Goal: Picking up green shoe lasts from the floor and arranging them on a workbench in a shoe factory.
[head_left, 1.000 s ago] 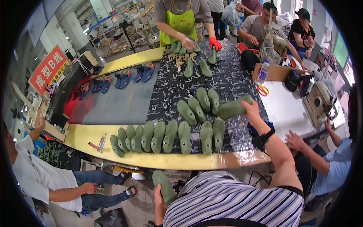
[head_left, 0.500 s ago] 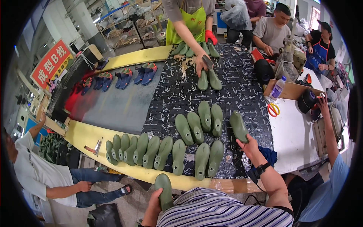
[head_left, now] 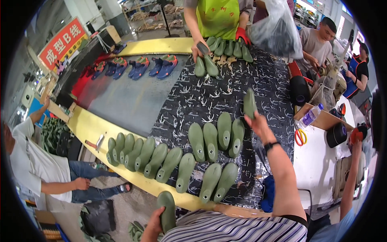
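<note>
Since a moment ago the right hand point(head_left: 258, 123) has been lifting its green shoe last point(head_left: 249, 103) off the patterned mat point(head_left: 201, 97) and is now holding it raised, toe pointing away, fingers closing around its lower end above the right end of the short back row of lasts point(head_left: 217, 137). That row of four is lying side by side near the middle of the worktop point(head_left: 92, 127), and just in front of it a longer front row of lasts point(head_left: 161, 159) is running along the yellow near edge, the pieces leaning against one another.

The left hand point(head_left: 155, 224) is staying low, below the near edge of the worktop, gripping a second green last point(head_left: 166, 209) upright against the striped shirt point(head_left: 238, 230).

At the far edge a person in a green apron point(head_left: 217, 18) is pressing one hand on a pair of lasts point(head_left: 204, 66), with more lasts fanning out beside a red glove point(head_left: 243, 35). Blue and orange shoes point(head_left: 139, 66) are riding the grey belt point(head_left: 129, 99) toward the far left corner. Orange-handled scissors point(head_left: 299, 137) and a plastic bottle point(head_left: 311, 115) are lying on the white side table point(head_left: 318, 161) to the right.
</note>
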The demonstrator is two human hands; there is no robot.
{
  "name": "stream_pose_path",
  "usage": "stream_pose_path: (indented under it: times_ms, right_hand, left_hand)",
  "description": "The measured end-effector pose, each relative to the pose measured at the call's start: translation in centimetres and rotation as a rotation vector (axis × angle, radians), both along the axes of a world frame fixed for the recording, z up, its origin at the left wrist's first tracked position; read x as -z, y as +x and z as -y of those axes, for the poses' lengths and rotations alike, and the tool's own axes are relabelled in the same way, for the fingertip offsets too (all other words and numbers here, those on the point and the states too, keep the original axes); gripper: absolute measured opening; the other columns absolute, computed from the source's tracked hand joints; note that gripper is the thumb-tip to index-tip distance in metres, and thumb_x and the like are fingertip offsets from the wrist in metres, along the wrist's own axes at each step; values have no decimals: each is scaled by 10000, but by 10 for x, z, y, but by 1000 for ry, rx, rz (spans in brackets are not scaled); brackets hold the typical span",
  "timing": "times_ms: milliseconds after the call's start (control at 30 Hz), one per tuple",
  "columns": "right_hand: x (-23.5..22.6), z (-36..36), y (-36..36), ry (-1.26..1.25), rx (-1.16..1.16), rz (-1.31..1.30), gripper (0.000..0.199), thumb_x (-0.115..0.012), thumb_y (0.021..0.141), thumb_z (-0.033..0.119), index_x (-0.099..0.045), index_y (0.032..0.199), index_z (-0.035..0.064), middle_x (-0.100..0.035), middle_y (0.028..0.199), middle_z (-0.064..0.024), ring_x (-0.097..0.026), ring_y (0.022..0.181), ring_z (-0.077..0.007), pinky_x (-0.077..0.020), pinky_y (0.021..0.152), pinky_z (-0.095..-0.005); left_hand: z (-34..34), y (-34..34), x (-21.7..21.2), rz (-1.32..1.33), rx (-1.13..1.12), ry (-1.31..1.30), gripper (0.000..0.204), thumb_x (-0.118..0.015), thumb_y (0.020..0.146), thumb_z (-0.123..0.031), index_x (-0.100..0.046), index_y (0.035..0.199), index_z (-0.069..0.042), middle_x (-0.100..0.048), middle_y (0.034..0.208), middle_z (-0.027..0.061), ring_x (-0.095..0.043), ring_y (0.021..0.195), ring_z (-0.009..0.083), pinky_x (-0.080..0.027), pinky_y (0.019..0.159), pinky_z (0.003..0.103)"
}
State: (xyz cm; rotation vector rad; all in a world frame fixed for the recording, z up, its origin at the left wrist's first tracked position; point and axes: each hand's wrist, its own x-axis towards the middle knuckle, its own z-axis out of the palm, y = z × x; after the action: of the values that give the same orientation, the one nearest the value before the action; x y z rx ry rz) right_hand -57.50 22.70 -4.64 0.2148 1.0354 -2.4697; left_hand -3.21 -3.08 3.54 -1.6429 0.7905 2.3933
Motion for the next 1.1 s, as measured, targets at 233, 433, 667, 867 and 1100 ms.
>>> stream_pose_path:
  times_ms: [233, 433, 667, 867, 1100]
  right_hand:
    - [-48, 45, -3, 505, -378, -151, 263, -432, 929, 120, -469, 1099, -77, -617, 896, -208, -643, 725, -267, -546, 607, -336]
    - [-89, 33, 106, 685, -589, -270, 220, -529, 901, 127, -527, 1029, -52, -617, 885, -162, -632, 713, -212, -534, 577, -308]
    - [-115, 24, 245, 521, -990, -645, 408, -526, 933, 254, -456, 1231, -15, -595, 1014, -148, -612, 871, -190, -525, 674, -293]
    - [-125, 6, 303, 370, -865, -382, 562, -542, 922, 371, -404, 1264, -53, -574, 1071, -99, -575, 913, -164, -507, 716, -288]
    - [-88, -27, 324, 446, -472, -80, 440, -563, 904, 352, -528, 1173, 6, -621, 1021, -54, -592, 910, -133, -486, 741, -275]
  left_hand:
    - [-10, -18, -13, -127, 90, -18, 356, -594, 849, -243, -578, 1037, 59, -647, 862, 162, -643, 737, 267, -536, 656, 372]
    - [-8, -31, -16, -120, 211, -42, 393, -596, 846, -244, -548, 1095, 56, -635, 924, 145, -629, 773, 228, -524, 666, 329]
    - [-14, -90, -40, -376, 450, -200, 363, -553, 899, -249, -530, 1170, -7, -625, 932, 59, -608, 770, 129, -509, 656, 278]
    - [-64, -135, -49, -566, 596, -103, 425, -480, 945, -247, -399, 1302, -30, -589, 1067, 101, -620, 849, 182, -536, 709, 297]
    - [-95, -147, -21, -697, 866, -233, 444, -519, 940, -234, -380, 1303, -20, -537, 1157, 98, -532, 1046, 153, -454, 869, 287]
